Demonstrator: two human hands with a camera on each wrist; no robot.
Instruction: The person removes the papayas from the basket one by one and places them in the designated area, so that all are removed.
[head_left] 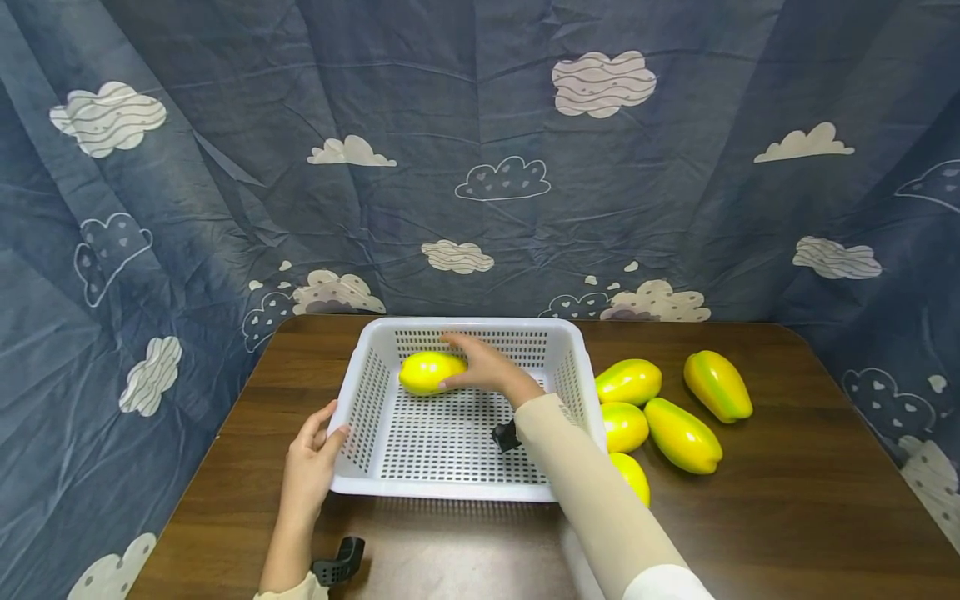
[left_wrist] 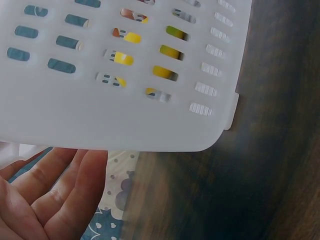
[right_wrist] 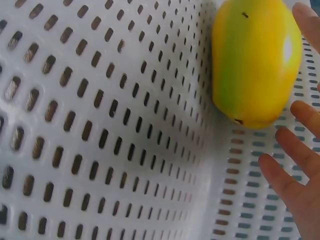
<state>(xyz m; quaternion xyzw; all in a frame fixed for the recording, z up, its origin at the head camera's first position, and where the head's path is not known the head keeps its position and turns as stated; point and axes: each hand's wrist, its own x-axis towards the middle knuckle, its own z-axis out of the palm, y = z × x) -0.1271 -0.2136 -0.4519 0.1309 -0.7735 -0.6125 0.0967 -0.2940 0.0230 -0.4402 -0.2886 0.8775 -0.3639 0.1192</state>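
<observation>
A white perforated plastic basket (head_left: 465, 490) stands on the table, with one yellow-green papaya (head_left: 429, 372) lying inside near its back left corner. My right hand (head_left: 487, 365) reaches into the basket beside the papaya. Its fingers (right_wrist: 300, 150) are spread, with the thumb close to the fruit; whether they touch it I cannot tell. My left hand (head_left: 309, 458) holds the basket's left rim, and in the left wrist view its fingertips are hidden by the basket (left_wrist: 150, 125).
Right of the basket several more papayas lie on the brown wooden table (head_left: 810, 500), one of them (head_left: 682, 436) in front of another (head_left: 717, 386). Some are partly covered by the basket rim or right sleeve. A dark blue cloud-patterned curtain (head_left: 420, 92) hangs behind the table.
</observation>
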